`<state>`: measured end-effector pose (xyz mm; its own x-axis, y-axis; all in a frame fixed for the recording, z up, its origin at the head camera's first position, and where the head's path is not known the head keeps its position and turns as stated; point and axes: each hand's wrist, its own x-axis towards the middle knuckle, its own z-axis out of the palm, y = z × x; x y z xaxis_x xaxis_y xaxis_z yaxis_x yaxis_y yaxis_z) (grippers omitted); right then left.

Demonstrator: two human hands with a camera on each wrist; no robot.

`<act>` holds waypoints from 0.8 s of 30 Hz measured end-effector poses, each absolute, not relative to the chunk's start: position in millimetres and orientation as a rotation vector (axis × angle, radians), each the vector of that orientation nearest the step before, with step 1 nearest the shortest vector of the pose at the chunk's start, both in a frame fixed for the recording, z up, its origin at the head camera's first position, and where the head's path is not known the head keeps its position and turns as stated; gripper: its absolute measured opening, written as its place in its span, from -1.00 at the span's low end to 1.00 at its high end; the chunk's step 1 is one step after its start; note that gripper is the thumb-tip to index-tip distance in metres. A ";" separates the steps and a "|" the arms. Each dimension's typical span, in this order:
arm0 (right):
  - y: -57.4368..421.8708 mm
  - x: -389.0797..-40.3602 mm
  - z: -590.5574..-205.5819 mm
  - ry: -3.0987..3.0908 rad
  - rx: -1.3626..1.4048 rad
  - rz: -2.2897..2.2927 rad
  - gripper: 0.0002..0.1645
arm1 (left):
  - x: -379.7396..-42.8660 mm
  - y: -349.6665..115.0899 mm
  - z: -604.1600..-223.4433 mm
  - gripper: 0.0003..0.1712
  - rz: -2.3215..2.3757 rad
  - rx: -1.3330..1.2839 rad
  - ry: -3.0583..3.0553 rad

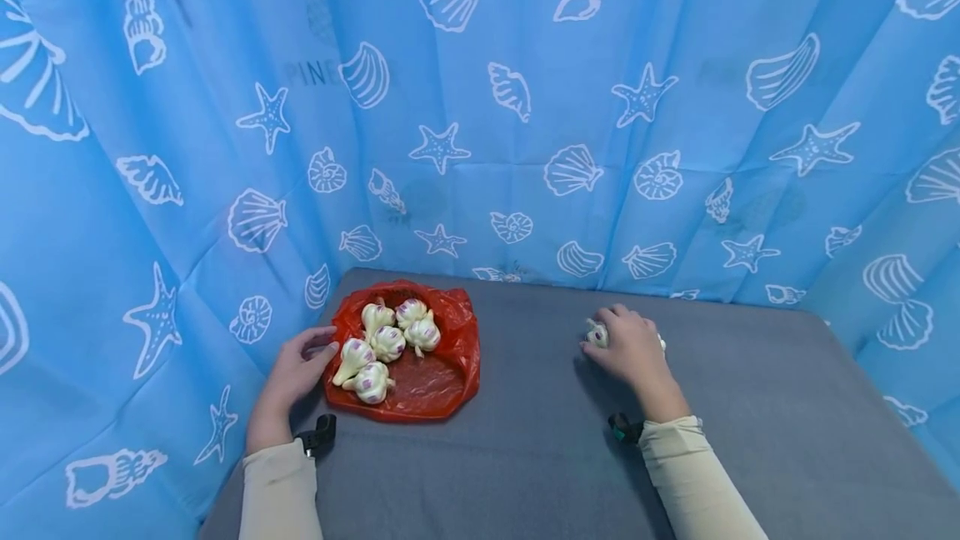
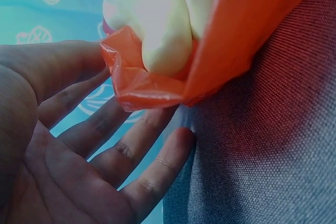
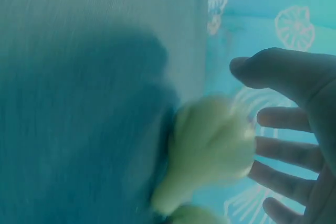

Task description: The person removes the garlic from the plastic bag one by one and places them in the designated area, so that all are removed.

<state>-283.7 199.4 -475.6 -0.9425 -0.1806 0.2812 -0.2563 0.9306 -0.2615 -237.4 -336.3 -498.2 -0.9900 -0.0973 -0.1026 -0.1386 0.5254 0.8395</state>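
Observation:
A red plastic bag (image 1: 431, 390), its rim rolled open, lies on the left of the table with several white and purple garlic bulbs (image 1: 388, 343) inside. My left hand (image 1: 296, 369) is at the bag's left edge; its thumb and index finger pinch the rim, while the other fingers extend beneath it (image 2: 105, 150). Over on the right, my right hand (image 1: 632, 348) hovers around a garlic bulb (image 1: 597, 334). The right wrist view shows that bulb (image 3: 210, 145) just beyond spread fingers, with a gap to the thumb. Part of another bulb (image 3: 195, 215) shows below it.
Grey cloth (image 1: 525, 440) covers the table. A blue curtain with white shell prints (image 1: 480, 132) hangs behind and at both sides. Each wrist wears a black strap with a small device, such as the left one (image 1: 321, 433).

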 end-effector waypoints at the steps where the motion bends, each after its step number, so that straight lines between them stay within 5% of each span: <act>1: 193.5 -282.2 -474.6 -2.819 0.351 0.442 -0.43 | -237.6 -336.4 -497.7 -0.41 1.493 -0.207 2.707; 14: 59.5 -267.4 -466.3 -2.567 0.918 1.099 -0.58 | -238.3 -336.0 -499.3 -0.41 1.491 -0.191 2.713; 24: -20.5 -284.8 -479.6 -2.641 0.954 1.089 -0.49 | -239.2 -337.2 -498.4 -0.42 1.495 -0.188 2.716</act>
<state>-284.8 -20.5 -479.6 -0.7917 -0.5062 0.3421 -0.6001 0.5399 -0.5902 -239.2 -337.2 -498.4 -0.9920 -0.0890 -0.0893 -0.1230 0.5297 0.8392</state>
